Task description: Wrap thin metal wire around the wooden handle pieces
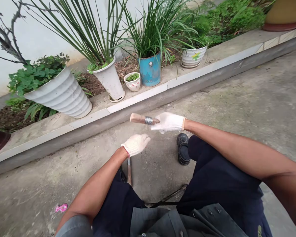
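My right hand [169, 121], in a white knit glove, holds a short wooden stick [137, 118] out to the left. Silvery wire [148, 120] is wound in close turns around the stick near my fingers. Below and to the left is my left hand [136, 144], gloved the same way, its fingers pressed together in a pinch. Whatever is between those fingertips is too small to make out. Under my left wrist, a tool with a wooden handle [129, 174] stands or lies by my left foot, partly hidden by the hand and leg.
A low tiled ledge [138, 98] crosses ahead, bearing a ribbed white pot [64, 93], a tall white pot [110, 80], a small pot [133, 85], a blue bucket [150, 70] and another white pot [193, 56]. A pink wrapper [61, 207] lies on the concrete.
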A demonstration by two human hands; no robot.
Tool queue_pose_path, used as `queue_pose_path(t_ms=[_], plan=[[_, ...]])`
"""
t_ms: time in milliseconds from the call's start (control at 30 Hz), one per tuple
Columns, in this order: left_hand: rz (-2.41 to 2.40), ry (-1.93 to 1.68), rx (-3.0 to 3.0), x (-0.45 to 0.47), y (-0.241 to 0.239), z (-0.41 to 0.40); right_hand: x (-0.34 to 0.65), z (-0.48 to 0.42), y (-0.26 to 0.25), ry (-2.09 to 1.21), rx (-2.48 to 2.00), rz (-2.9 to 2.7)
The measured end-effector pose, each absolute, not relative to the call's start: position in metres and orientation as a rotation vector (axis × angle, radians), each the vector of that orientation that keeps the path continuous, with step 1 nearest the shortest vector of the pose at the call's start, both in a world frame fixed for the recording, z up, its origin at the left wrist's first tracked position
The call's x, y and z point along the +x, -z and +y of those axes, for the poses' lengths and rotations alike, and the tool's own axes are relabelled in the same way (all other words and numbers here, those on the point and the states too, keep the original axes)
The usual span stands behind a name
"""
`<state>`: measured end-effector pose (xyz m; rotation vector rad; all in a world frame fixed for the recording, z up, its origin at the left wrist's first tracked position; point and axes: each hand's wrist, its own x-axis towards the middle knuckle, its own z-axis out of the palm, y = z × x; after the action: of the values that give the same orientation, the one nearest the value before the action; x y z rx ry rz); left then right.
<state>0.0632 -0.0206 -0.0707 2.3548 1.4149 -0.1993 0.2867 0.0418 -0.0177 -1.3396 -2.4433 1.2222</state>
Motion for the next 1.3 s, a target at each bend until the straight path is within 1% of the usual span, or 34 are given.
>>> queue_pose_path(t_ms=[67, 100, 200, 267, 333, 433, 567, 633, 767, 900, 1000, 1067, 1167, 1300], plan=[[1.416, 0.240, 2.353, 0.065, 0.071, -0.022, 0.286, 0.048, 0.019, -1.155, -1.407, -2.394], [1.411, 0.252, 2.356, 0.066, 0.071, -0.023, 0.285, 0.052, 0.021, -1.068, -1.450, -2.408], [1.375, 0.253, 2.347, 0.068, 0.066, -0.026, 0.284, 0.062, 0.031, -0.664, -1.682, -2.527], [1.340, 0.248, 2.359, 0.070, 0.062, -0.029, 0.281, 0.065, 0.038, -0.458, -1.843, -2.611], [1.305, 0.245, 2.398, 0.071, 0.058, -0.031, 0.279, 0.064, 0.045, -0.373, -1.921, -2.723], [1.294, 0.268, 2.457, 0.069, 0.055, -0.032, 0.277, 0.058, 0.051, -0.319, -1.909, -2.893], [1.356, 0.309, 2.501, 0.061, 0.055, -0.029, 0.278, 0.045, 0.056, -0.293, -1.710, -3.126], [1.380, 0.329, 2.525, 0.058, 0.057, -0.026, 0.278, 0.039, 0.058, -0.341, -1.552, -3.254], [1.447, 0.394, 2.509, 0.054, 0.064, -0.023, 0.280, 0.032, 0.057, -0.654, -1.183, -3.402], [1.387, 0.392, 2.489, 0.054, 0.063, -0.022, 0.286, 0.032, 0.046, -0.999, -0.890, -3.291], [1.335, 0.326, 2.378, 0.057, 0.059, -0.024, 0.290, 0.035, 0.033, -1.117, -0.946, -3.065], [1.372, 0.257, 2.268, 0.060, 0.057, -0.024, 0.291, 0.037, 0.025, -1.100, -1.055, -2.918], [1.419, 0.228, 2.213, 0.066, 0.056, -0.024, 0.290, 0.042, 0.020, -0.902, -1.247, -2.820], [1.422, 0.209, 2.221, 0.071, 0.057, -0.024, 0.283, 0.051, 0.031, -0.638, -1.553, -2.763]])
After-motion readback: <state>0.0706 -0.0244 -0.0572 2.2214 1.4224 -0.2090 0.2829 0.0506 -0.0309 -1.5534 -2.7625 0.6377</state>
